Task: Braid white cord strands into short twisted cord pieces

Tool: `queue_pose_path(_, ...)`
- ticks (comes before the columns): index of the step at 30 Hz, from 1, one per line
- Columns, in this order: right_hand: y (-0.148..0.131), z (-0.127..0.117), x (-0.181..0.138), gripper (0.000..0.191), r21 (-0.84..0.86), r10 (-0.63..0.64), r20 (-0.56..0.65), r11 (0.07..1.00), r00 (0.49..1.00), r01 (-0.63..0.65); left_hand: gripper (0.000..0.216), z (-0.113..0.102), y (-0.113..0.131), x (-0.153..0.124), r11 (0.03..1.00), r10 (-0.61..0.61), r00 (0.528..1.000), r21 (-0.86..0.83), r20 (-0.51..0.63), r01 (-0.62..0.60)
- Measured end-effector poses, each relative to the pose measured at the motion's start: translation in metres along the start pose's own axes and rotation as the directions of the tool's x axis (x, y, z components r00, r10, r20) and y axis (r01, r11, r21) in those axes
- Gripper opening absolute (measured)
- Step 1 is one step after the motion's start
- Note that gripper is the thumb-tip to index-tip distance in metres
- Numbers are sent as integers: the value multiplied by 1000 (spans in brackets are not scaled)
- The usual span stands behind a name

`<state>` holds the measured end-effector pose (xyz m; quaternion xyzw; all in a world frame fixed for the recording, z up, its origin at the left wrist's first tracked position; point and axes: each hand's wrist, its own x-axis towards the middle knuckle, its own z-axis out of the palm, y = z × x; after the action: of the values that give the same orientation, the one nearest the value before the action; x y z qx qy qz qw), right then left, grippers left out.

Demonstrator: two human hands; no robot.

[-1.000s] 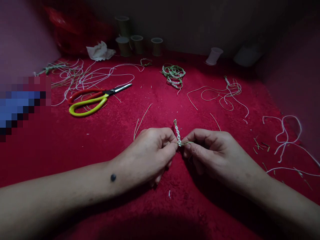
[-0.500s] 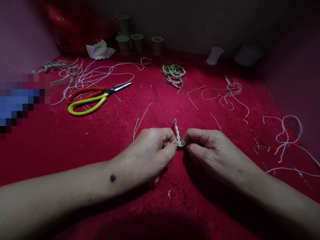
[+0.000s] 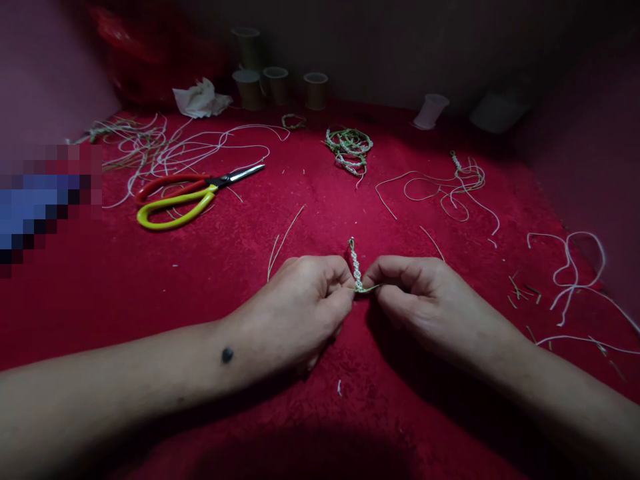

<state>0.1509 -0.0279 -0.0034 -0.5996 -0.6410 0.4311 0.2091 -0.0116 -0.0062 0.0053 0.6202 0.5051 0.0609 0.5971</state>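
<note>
A short knotted bracelet band (image 3: 357, 265) in white and green cord stands out away from me between my two hands, its looped far end on the red cloth. My left hand (image 3: 313, 297) is closed, thumb and forefinger pinching cord at the band's near end. On the other side my right hand (image 3: 417, 290) is also closed, pinching a green cord (image 3: 370, 289) that runs sideways from that same end. Thin loose cord ends (image 3: 285, 240) stick out beyond my left hand, and another (image 3: 433, 243) beyond my right. The fingertips partly hide the cords.
Scissors (image 3: 200, 193) with red and yellow handles lie at left, by a tangle of white and green cords (image 3: 165, 147). Finished bracelets (image 3: 349, 148) are heaped ahead. Spools (image 3: 315, 92) and crumpled tissue (image 3: 201, 100) stand behind. More cords (image 3: 450, 187) and clippings (image 3: 520, 290) lie right.
The hands and band hold nearly the same place. A little more of the green cord shows between the band and my right fingertips. The whole view has shifted very slightly.
</note>
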Motion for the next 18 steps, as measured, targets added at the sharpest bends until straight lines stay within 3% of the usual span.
queue_pose_path(8,0,2,-2,7,37,15,16,999,1000,-15,17,-1,1,1,1000,-12,1000,-21,23,12)
queue_pose_path(14,1,1,-2,12,-1,-38,-14,999,999,38,15,0,0,1,1000,1,1000,2,12,-1)
queue_pose_path(18,-1,-1,-1,16,-29,-41,33,999,999,42,18,-1,1,1,1000,-3,1000,-20,23,3)
